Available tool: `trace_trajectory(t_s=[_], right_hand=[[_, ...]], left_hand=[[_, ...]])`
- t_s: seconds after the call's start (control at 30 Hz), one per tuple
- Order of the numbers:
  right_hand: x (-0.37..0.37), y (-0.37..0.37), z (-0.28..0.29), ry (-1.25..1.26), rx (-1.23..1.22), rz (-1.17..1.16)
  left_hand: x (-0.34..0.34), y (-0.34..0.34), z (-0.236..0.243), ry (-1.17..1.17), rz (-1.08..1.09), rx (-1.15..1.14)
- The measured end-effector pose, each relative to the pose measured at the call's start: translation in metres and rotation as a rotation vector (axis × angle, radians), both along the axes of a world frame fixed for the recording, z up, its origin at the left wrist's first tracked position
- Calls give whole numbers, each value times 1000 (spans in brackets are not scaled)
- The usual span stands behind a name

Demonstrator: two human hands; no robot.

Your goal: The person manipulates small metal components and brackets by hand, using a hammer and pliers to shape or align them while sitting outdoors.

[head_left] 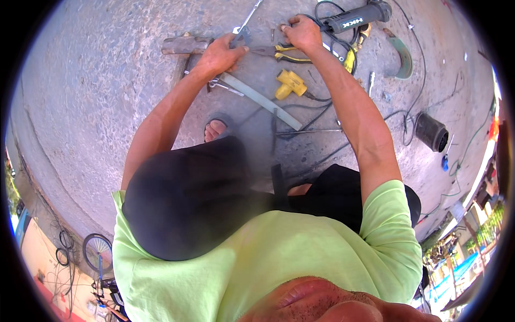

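My left hand [219, 57] grips a silver wrench [248, 13] with a dark metal piece [244, 36] at its lower end; exactly what the fingers wrap round is partly hidden. A rusty hammer-like piece [181, 46] lies beside it. My right hand [303, 33] has curled fingers low over the concrete, near black cables; what they hold, if anything, is too small to tell. Yellow-handled pliers [285, 55] lie between and below the hands. A flat metal strip [263, 102] slants toward my body, with a yellow plug adaptor [291, 81] to its right.
A black angle grinder [360, 16] lies beyond my right hand, a curved green metal piece [402, 56] farther right. A black cylinder [430, 132] and several cords lie at the right. My sandaled foot [215, 130] is below the tools. A bicycle [97, 253] stands at the lower left.
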State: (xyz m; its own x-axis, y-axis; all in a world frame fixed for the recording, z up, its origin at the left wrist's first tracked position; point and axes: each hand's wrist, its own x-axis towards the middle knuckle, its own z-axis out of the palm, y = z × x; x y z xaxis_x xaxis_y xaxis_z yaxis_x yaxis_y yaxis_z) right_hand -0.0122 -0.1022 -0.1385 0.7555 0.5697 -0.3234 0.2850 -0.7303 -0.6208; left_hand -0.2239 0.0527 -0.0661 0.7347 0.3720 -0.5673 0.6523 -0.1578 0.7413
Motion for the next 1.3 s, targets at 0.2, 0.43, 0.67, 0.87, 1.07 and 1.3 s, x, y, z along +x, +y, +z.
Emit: trace_trajectory(t_s=[0.2,0.43,0.67,0.87,1.07,1.3], right_hand=[[-32,-26,32,-240,132,277],[-47,-65,28,-401,245,531],[-38,-76,45,-223,16,586],[-39,-53,46,-122,-17,361],[-52,-12,44,-206,-69,264],[-57,4,26,-267,-85,250]], left_hand=[[-4,3,-5,-2,-1,-8],[-4,4,-5,-24,35,-88],[-7,-1,-5,-69,63,-241],[-5,-4,-11,-113,60,-374],[-4,-7,-15,-112,124,-353],[-5,-7,-8,-84,148,-385]])
